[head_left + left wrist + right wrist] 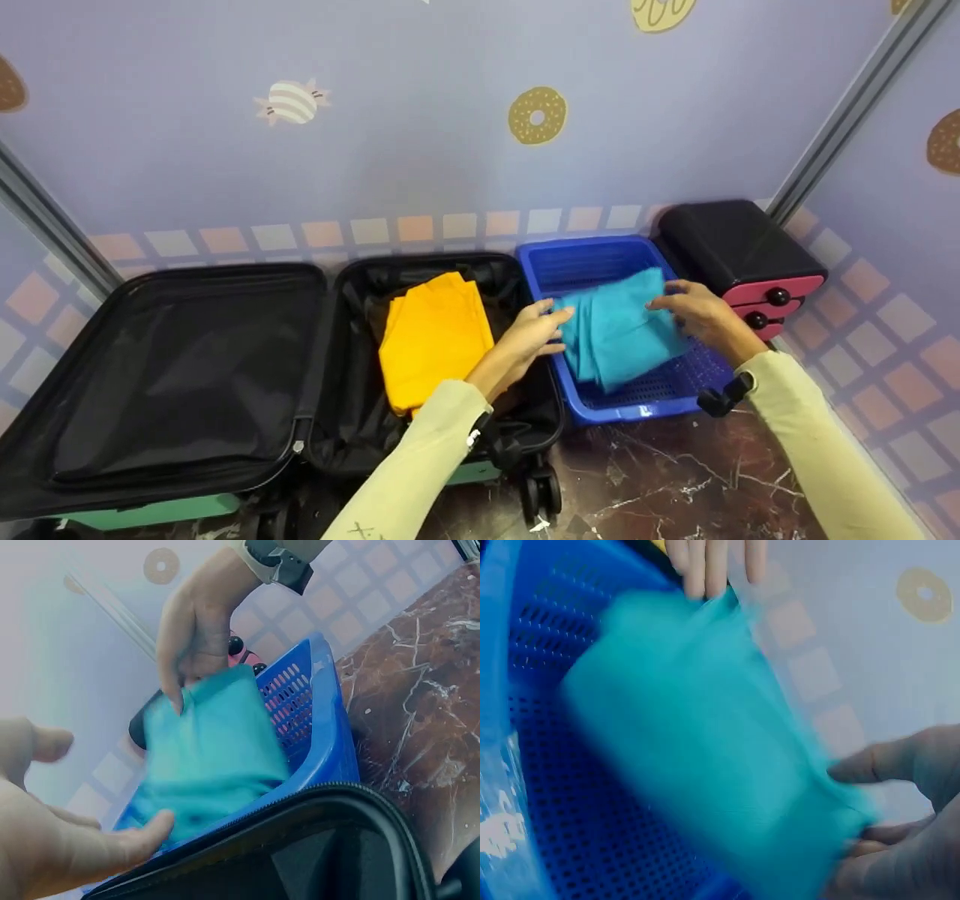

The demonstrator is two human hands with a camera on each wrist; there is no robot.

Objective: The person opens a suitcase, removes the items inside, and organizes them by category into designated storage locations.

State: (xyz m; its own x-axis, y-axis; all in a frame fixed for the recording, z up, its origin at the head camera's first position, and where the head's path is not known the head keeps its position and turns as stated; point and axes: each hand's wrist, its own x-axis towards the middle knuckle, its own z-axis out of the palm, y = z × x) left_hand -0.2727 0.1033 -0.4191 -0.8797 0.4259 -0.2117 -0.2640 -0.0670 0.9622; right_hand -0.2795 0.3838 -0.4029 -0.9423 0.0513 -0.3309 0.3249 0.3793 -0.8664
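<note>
A folded turquoise cloth (624,326) is held over the blue basket (622,414), blurred in both wrist views. My right hand (697,313) pinches its right edge between thumb and fingers, as the right wrist view (907,817) shows. At the cloth's left edge is my left hand (531,334); in the left wrist view that hand (67,832) has its fingers spread and thumb apart, with nothing gripped. Left of the basket, a folded yellow cloth (435,337) lies inside the open black suitcase (352,427).
The suitcase's other half (187,367) lies open at the left. A black box with pink drawers (739,244) stands right of the basket, near the wall corner. Suitcase wheels (540,491) stick out at the front over the dark marbled floor (660,480).
</note>
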